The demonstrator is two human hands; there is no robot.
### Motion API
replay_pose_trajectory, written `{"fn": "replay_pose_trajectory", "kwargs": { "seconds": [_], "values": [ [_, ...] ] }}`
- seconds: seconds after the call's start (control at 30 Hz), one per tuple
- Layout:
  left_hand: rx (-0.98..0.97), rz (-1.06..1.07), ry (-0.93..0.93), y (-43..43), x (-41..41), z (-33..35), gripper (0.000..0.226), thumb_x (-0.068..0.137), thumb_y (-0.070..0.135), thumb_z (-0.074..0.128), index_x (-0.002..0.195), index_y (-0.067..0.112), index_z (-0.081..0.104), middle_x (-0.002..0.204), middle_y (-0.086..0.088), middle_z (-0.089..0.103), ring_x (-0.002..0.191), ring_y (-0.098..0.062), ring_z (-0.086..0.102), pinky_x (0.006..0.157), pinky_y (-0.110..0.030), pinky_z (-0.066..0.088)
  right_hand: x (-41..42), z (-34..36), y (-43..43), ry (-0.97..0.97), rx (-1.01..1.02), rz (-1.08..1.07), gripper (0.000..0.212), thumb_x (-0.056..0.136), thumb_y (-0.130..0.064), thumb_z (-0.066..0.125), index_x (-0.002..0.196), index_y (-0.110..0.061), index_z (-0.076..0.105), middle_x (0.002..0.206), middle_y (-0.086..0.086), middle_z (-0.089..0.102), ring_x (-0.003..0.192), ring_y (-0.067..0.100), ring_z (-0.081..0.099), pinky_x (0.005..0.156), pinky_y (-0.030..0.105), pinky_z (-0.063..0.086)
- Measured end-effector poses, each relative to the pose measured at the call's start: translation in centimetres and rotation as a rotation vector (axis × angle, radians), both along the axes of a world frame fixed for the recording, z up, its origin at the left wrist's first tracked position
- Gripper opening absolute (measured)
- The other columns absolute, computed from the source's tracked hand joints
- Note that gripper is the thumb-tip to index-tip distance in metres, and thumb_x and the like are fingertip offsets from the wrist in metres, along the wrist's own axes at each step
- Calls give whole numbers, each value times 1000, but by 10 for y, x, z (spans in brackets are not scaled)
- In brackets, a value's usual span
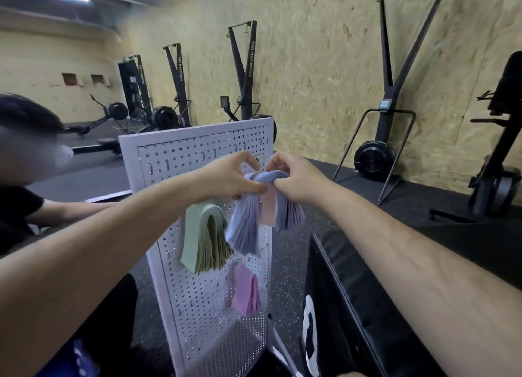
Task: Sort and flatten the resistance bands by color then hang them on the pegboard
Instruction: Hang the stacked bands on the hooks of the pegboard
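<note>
The left hand's (226, 178) thumb and curled fingers pinch one side of the folded top of the blue bands (244, 227). The right hand (296, 178) pinches the other side, with its fingers curled over the fold and its thumb beneath. The bundle drapes down both ways against the upper right of the white pegboard (197, 320); whether it sits on a peg is hidden. Just below and left of it hang the green bands (202, 241), with the pink bands (245, 289) lower on the board. A second person (19, 207) sits at left, a black box (353, 292) stands at right, and machines (243, 71) line the chipboard wall (324, 65).
</note>
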State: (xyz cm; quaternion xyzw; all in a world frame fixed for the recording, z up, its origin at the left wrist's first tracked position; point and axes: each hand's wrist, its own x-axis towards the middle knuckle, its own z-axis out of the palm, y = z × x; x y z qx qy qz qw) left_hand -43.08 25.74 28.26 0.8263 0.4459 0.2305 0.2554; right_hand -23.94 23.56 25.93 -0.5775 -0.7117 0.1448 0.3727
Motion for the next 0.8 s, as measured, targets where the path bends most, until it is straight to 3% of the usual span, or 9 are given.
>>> {"fn": "replay_pose_trajectory", "kwargs": {
  "seconds": [0.1,0.2,0.3,0.43,0.63,0.8],
  "values": [
    [68,53,90,14,-1,6,39,82,34,79,113,31,55,90,-6,73,63,-13,65,59,-28,50,-8,-3,19,-131,161,-86,27,87,-7,56,101,-28,64,108,-4,45,106,14,37,87,33,36],
    [103,91,159,28,2,8,42,83,35,78,118,30,54,85,-4,72,59,-13,59,53,-25,45,-14,-10,33,-117,231,-75,28,88,-3,56,103,-24,66,108,-5,47,101,16,52,84,34,47],
    [125,116,193,37,6,4,42,84,33,77,119,27,55,79,-1,65,57,-13,53,50,-25,38,-15,-20,45,-125,226,-97,28,88,-4,56,104,-25,66,108,-6,50,96,15,56,80,36,50],
    [135,156,231,51,8,-7,39,82,31,76,116,28,57,76,-1,62,56,-15,50,48,-25,35,-16,-35,58,-95,184,-86,27,89,-5,58,106,-24,66,106,-6,51,89,13,54,75,30,44],
    [152,187,234,66,8,-27,32,78,33,77,104,30,59,79,-4,69,57,-16,53,47,-23,37,-22,-64,69,-5,110,-85,28,85,-4,64,107,-22,69,106,-3,57,97,18,57,82,34,50],
    [198,187,205,70,13,-29,30,80,31,77,105,29,60,78,0,66,54,-13,55,38,-19,36,-22,-73,72,114,143,-82,33,83,0,60,98,-29,61,99,-7,53,98,19,54,79,27,39]
  ]
}}
